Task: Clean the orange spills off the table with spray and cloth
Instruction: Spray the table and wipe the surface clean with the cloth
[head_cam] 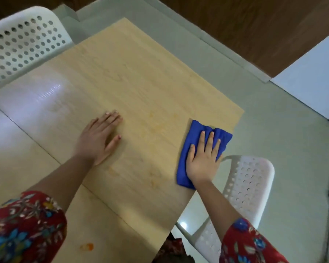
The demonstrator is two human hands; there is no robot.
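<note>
With the right hand [201, 160] pressing flat-fingered on the blue cloth [191, 139] at the bench [141, 73] edge and the left hand [97, 139] bracing flat, wipe firmly across the faint orange smears [153, 182] between them.

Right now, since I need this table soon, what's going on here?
A person is cleaning the wooden table. The right hand presses a blue cloth flat near the table's right edge, while the left hand rests flat on the top. Faint orange smears show between the hands, and a brighter orange blob sits near the left sleeve. No spray bottle is in view.
</note>
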